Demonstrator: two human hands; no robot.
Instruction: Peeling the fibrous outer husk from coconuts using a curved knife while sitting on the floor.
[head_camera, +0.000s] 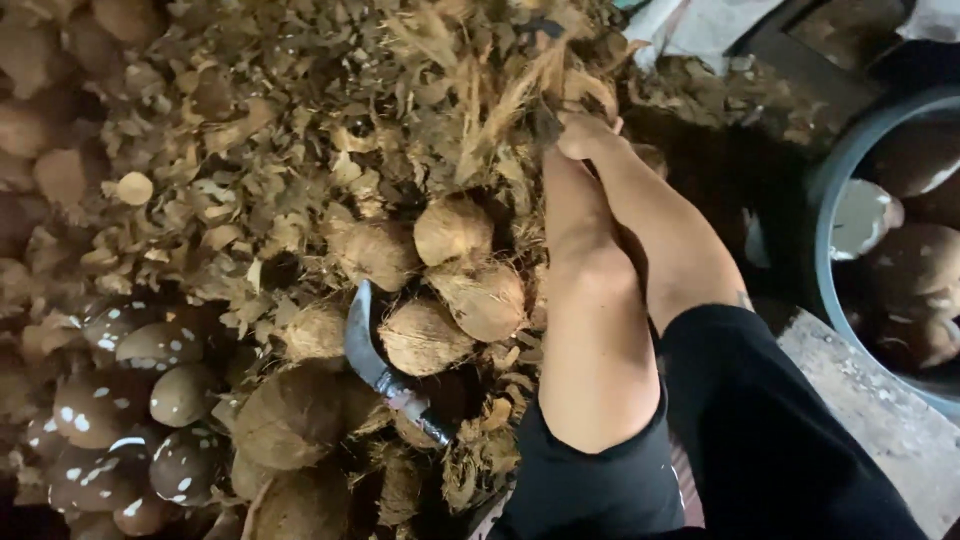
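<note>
Neither of my hands is in view. My two bare legs (595, 330) in black shorts stretch from the bottom right up into a heap of dry coconut husk (300, 130), where the feet rest. Left of my legs lie several fibrous husked coconuts (485, 298). A curved dark blade (362, 345) with a handle lies among them, its tip pointing up, and nobody holds it.
Smooth brown shelled coconuts (160, 345) with white spots are piled at the lower left. A grey-blue tub (828, 190) at the right edge holds more shelled coconuts. A concrete ledge (880, 410) runs under the tub, and white sacking (700, 25) lies at the top.
</note>
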